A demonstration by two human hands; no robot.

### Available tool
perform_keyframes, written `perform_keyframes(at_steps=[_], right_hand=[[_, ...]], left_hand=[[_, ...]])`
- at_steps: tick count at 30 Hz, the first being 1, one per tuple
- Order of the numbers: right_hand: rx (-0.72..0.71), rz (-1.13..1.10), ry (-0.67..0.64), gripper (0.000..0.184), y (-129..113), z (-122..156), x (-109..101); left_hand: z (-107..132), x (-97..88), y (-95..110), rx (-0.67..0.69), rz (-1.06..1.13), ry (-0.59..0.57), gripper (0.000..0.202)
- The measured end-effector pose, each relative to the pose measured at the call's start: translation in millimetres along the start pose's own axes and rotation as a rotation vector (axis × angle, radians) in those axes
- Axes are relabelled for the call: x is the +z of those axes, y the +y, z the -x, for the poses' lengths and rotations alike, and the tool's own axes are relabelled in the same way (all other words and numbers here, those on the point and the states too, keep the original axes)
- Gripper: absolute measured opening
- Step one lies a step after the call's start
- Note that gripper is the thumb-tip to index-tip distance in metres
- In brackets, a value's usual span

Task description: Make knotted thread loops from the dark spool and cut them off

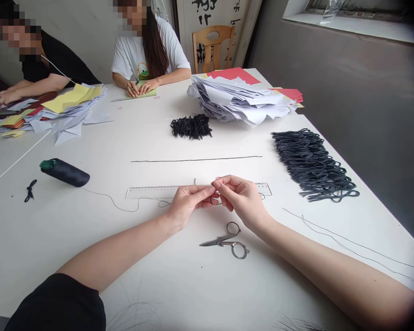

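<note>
Pinched one thin black thread point(112, 198) over clear ruler point(148, 192)

Held it with left hand point(188, 207) and right hand point(243, 200), fingers point(221, 183) closed in a pinch, tips nearly meeting; exact grip too small to tell. Trailed left across ruler to one black spool point(65, 172), on its side. Counted on white table point(89, 257): two bundles of black loops, small point(191, 126) and large point(312, 165); one straight thread point(196, 159); two loose strands point(352, 246); one small knotted piece point(30, 191); one pair of scissors point(226, 241), just below hands. Found two paper stacks, near one point(243, 99) and far one point(48, 110). Noted two co-workers across table, one with hands point(140, 86) on green sheet point(146, 93), other with hand point(8, 96) beside far stack. Spotted one wooden chair point(212, 46) behind table.
</note>
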State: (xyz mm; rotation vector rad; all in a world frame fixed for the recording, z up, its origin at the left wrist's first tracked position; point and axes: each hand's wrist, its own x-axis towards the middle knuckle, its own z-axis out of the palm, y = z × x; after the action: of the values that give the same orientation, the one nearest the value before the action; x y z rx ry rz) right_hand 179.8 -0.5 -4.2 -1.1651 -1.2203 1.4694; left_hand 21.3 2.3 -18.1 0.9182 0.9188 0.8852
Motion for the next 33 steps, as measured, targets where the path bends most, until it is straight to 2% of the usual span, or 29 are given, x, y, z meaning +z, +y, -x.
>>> perform_keyframes(at_steps=[14,19,25,30,33], right_hand=[[0.035,-0.032,-0.012,0.035,2,0,-1],[0.071,-0.035,-0.067,0.036,4,-1,-3],[-0.019,0.015,-0.143,0.03,2,-3,-3],[-0.187,0.148,-0.085,0.029,-3,-4,-6],[-0.14,0.024,-0.133,0.031,-11,-6,-10]], left_hand=[[0,-0.3,0,0.018,0.008,0.003,0.019],[-1,-0.5,1,0.033,-0.003,0.015,0.02],[-1,-0.5,1,0.032,-0.044,0.045,0.023],[1,1.3,3,0.056,-0.021,0.0,0.02],[2,2.0,4,0.048,-0.024,-0.045,0.019]])
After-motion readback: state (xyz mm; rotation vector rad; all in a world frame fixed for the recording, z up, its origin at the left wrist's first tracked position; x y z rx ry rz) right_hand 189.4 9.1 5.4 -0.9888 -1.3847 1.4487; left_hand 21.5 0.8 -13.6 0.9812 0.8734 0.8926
